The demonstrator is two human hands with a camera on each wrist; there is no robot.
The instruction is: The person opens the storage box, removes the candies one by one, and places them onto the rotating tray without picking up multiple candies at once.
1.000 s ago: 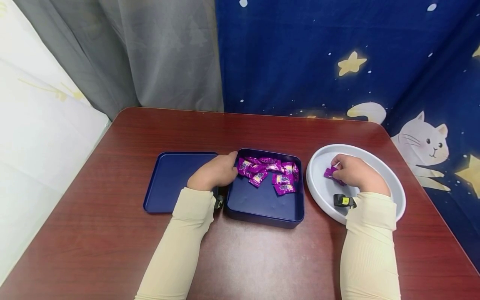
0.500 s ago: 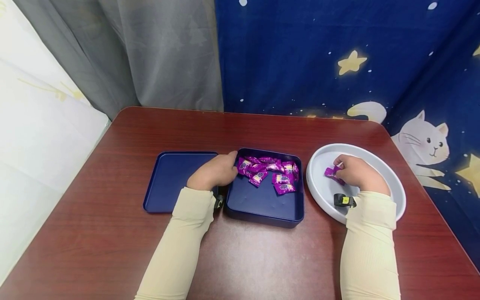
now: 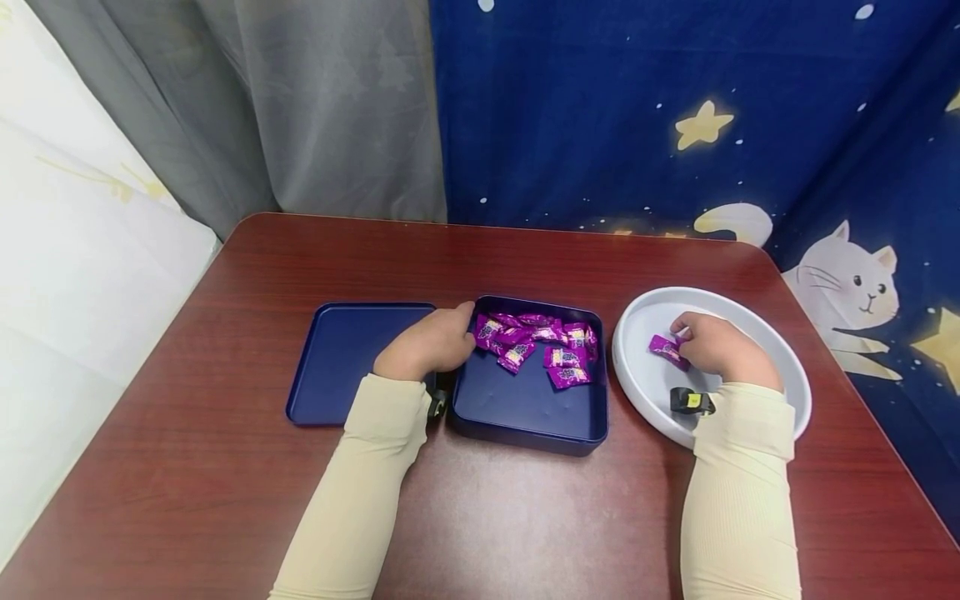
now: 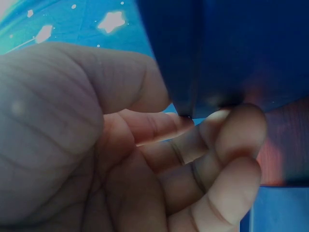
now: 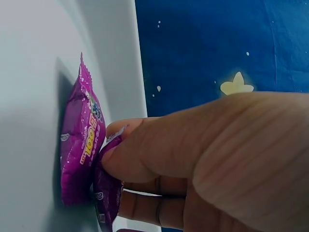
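Observation:
At the left side of a navy blue box [image 3: 517, 412], my left hand [image 3: 431, 343] grips its edge. In the left wrist view, the thumb lies against the box wall [image 4: 227, 48] and the curled fingers reach under its bottom edge. Several purple candy packets [image 3: 516, 357] lie toward the back inside the box. My right hand [image 3: 722, 346] is over a round white tray [image 3: 633, 333]. Between thumb and fingers it pinches one purple candy packet [image 5: 108, 188], close beside another purple candy packet [image 5: 81, 145] that rests on the tray.
A flat navy blue lid [image 3: 337, 358] lies left of the box, partly covered by the left hand and sleeve. Everything stands on a reddish-brown wooden table [image 3: 225, 458]. Behind hang a grey curtain [image 3: 345, 108] and a blue starry curtain [image 3: 570, 108].
My right hand has shifted slightly right, so more of the candy packet on the tray shows. My left hand and the box have stayed put.

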